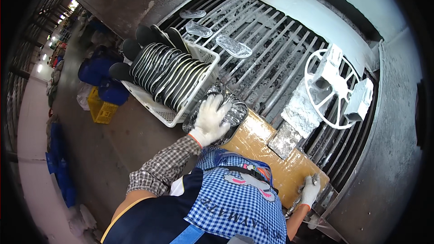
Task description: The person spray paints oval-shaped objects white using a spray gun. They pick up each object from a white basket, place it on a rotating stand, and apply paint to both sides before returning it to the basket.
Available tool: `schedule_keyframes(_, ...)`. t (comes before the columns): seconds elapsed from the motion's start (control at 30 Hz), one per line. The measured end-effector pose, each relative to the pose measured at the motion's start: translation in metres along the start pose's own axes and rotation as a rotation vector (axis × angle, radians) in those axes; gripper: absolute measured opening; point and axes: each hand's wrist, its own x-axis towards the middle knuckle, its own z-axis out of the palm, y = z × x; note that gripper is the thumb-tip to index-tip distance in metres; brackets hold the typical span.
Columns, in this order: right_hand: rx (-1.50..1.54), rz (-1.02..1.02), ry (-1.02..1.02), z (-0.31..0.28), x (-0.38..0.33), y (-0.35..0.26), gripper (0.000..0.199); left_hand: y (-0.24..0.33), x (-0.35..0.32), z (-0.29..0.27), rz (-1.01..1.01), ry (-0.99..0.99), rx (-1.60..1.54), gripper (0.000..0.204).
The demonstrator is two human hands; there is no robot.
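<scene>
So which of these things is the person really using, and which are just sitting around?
In use:
- left hand, gloved, pressed flat on the shiny tray
- right hand, gloved, its grip closed on a metal tool
- white basket of dark shoe soles, beside the tray
- clear soles on the metal grate

Just sitting around:
- yellow crate
- blue bags
- white wheel

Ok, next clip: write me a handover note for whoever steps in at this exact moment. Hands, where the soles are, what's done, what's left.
Left hand: gloved, flat on a clear sole at the near edge of the slatted conveyor; grip not closed.
Right hand: gloved, closed on a small metal tool by the tan board.
Done: three clear soles lie farther along the slats.
Left: the white basket beside the left hand stands full of black-and-white soles.
</scene>
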Motion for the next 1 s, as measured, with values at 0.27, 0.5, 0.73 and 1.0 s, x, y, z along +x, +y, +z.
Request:
schedule_keyframes(0.27, 0.004, 0.108, -0.063, -0.009, 0.013, 0.010, 0.044, -0.151, 0.129, -0.128, -0.211, 0.326, 0.187, 0.073)
schedule_keyframes(0.5, 0.089, 0.071, -0.055, -0.008, 0.013, 0.007, 0.036, -0.255, 0.200, -0.172, -0.477, -0.096, -0.005, 0.115)
schedule_keyframes(0.73, -0.044, 0.040, -0.059, -0.007, 0.001, -0.020, 0.005, -0.286, 0.235, -0.145, -0.500, -0.255, -0.234, 0.065)
schedule_keyframes(1.0, -0.039, 0.065, -0.052, -0.004, -0.004, -0.040, 0.006, -0.237, 0.219, -0.179, -0.491, -0.180, -0.016, 0.038)
